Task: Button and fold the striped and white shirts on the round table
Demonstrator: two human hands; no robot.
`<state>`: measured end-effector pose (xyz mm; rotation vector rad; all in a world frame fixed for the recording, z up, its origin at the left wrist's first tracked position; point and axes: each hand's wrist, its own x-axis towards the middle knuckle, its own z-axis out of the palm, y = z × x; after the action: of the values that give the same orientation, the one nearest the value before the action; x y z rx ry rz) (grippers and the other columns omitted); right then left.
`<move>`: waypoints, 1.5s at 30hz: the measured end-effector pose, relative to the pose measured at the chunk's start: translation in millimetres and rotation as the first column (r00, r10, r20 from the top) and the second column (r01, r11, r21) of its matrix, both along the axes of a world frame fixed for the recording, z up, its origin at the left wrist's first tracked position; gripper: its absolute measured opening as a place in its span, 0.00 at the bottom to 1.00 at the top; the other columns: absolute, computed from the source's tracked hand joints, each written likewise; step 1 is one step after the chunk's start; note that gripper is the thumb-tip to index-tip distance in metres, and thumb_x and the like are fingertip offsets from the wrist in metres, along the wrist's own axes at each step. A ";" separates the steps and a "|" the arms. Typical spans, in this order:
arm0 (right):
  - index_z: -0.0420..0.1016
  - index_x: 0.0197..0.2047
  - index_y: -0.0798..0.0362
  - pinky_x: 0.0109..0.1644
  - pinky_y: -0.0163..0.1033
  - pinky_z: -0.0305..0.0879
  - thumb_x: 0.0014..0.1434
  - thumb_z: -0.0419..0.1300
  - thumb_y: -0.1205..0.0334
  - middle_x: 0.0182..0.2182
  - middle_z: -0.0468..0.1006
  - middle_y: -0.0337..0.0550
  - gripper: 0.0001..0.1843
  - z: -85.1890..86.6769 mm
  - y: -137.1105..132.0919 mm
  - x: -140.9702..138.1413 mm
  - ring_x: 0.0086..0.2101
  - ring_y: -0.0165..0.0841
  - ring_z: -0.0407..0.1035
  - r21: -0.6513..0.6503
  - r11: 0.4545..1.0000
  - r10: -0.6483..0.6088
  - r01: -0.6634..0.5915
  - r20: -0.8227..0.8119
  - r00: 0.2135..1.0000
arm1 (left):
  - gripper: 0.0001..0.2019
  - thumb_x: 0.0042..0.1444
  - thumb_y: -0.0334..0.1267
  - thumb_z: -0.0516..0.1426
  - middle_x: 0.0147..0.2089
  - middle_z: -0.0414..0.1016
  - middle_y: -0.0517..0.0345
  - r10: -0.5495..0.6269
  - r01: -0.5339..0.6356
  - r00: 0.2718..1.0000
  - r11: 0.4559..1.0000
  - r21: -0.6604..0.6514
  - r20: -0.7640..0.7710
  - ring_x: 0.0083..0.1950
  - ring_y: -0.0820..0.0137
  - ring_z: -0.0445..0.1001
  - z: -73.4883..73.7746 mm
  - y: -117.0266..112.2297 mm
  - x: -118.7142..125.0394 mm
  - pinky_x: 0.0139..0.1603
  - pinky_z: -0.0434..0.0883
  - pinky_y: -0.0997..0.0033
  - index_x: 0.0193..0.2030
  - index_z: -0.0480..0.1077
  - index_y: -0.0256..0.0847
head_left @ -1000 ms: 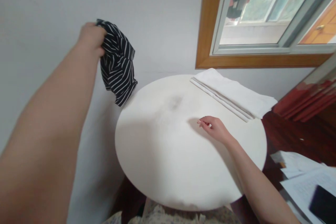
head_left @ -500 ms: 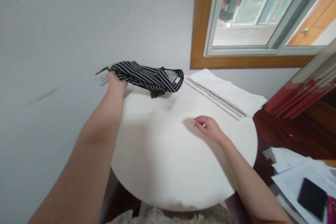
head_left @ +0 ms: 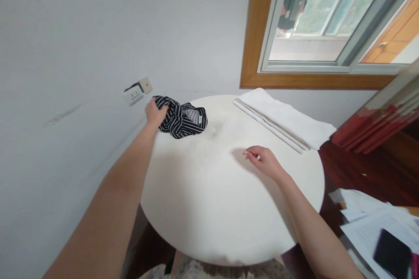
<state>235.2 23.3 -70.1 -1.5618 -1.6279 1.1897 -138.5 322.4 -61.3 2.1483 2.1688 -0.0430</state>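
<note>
A wall socket [head_left: 133, 95] sat just beyond the left hand [head_left: 155, 114], whose fingers were closed around one end of a striped cloth [head_left: 193, 124]. The cloth lay bunched at the far left edge of the round surface [head_left: 212, 209], hemmed in by the wall. White tabletop stretched from it to the right hand [head_left: 263, 161], its fingers loosely curled; whether they held anything could not be told. Beyond, folded white fabric [head_left: 284, 117] took up the far right edge, below the window frame [head_left: 314, 81]; papers [head_left: 376, 226] lay past the rim.
</note>
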 end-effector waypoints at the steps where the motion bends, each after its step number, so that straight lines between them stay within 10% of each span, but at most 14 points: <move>1: 0.76 0.33 0.52 0.35 0.34 0.62 0.66 0.49 0.52 0.30 0.78 0.42 0.19 -0.7 0.0 -0.1 0.28 0.29 0.69 -0.001 1.000 -0.002 0.002 0.000 1.000 | 0.37 0.58 0.53 0.48 0.64 0.61 0.40 -0.045 0.045 0.998 0.999 -0.023 -0.033 0.64 0.50 0.58 -7.2 -3.9 10.6 0.62 0.56 0.51 0.69 0.47 0.33; 6: 0.75 0.33 0.53 0.35 0.34 0.63 0.66 0.48 0.49 0.30 0.78 0.43 0.21 -3.2 -0.4 -0.2 0.28 0.30 0.69 -0.003 1.000 -0.003 0.003 -0.007 1.000 | 0.29 0.58 0.56 0.48 0.59 0.69 0.43 -0.435 0.348 0.892 0.833 -0.429 -0.121 0.61 0.44 0.60 -33.2 -27.4 56.9 0.60 0.54 0.43 0.61 0.65 0.42; 13: 0.76 0.33 0.53 0.35 0.33 0.63 0.65 0.49 0.49 0.30 0.78 0.43 0.21 -8.7 2.1 3.7 0.28 0.29 0.69 -0.023 0.998 -0.064 0.063 -0.008 0.998 | 0.32 0.60 0.55 0.45 0.70 0.51 0.42 -0.333 0.329 0.925 0.943 -0.050 -0.183 0.67 0.44 0.49 -13.6 -55.2 64.1 0.63 0.49 0.44 0.66 0.58 0.40; 20: 0.77 0.36 0.52 0.37 0.35 0.67 0.63 0.52 0.53 0.31 0.80 0.42 0.16 -8.9 9.4 36.5 0.31 0.32 0.73 -0.109 0.950 -0.275 0.292 0.154 0.949 | 0.35 0.58 0.59 0.46 0.71 0.48 0.47 -0.328 0.298 0.930 0.937 -0.182 -0.167 0.71 0.45 0.43 -7.3 -80.3 44.9 0.66 0.38 0.37 0.69 0.52 0.48; 25: 0.76 0.46 0.54 0.50 0.44 0.66 0.60 0.51 0.61 0.43 0.78 0.49 0.16 -15.5 15.4 101.3 0.44 0.40 0.71 0.039 0.884 -0.414 0.467 0.530 0.740 | 0.33 0.59 0.54 0.48 0.73 0.44 0.51 -0.390 0.379 0.914 0.919 -0.108 -0.109 0.72 0.49 0.42 -9.6 -109.7 52.9 0.68 0.39 0.41 0.69 0.50 0.49; 29: 0.69 0.58 0.55 0.52 0.53 0.64 0.57 0.55 0.62 0.53 0.71 0.58 0.24 -26.6 23.0 141.5 0.52 0.50 0.65 -0.074 0.901 -0.182 0.428 0.831 0.526 | 0.30 0.58 0.50 0.50 0.72 0.45 0.52 -0.549 0.538 0.835 0.824 -0.179 -0.018 0.72 0.54 0.43 -7.4 -153.7 74.3 0.70 0.40 0.45 0.67 0.56 0.49; 34: 0.72 0.53 0.58 0.46 0.48 0.67 0.57 0.52 0.65 0.47 0.74 0.59 0.21 -40.2 24.0 156.9 0.47 0.47 0.70 -0.458 0.793 0.195 0.402 0.816 0.544 | 0.28 0.59 0.48 0.51 0.72 0.47 0.54 -0.611 0.633 0.774 0.747 -0.204 0.165 0.72 0.55 0.45 7.0 -205.0 107.2 0.71 0.42 0.45 0.66 0.57 0.53; 45: 0.79 0.45 0.58 0.45 0.45 0.63 0.57 0.55 0.67 0.46 0.75 0.63 0.15 -45.0 20.1 196.3 0.47 0.48 0.70 -0.574 0.786 0.379 0.229 0.740 0.556 | 0.21 0.59 0.40 0.50 0.64 0.62 0.51 -0.463 0.492 0.853 0.867 -0.076 0.242 0.64 0.59 0.59 -10.8 -203.1 87.3 0.66 0.57 0.53 0.59 0.66 0.47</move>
<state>431.5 43.4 -115.2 -2.8670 -1.9700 1.1461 -51.2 119.3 -72.1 2.4234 1.4280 0.0109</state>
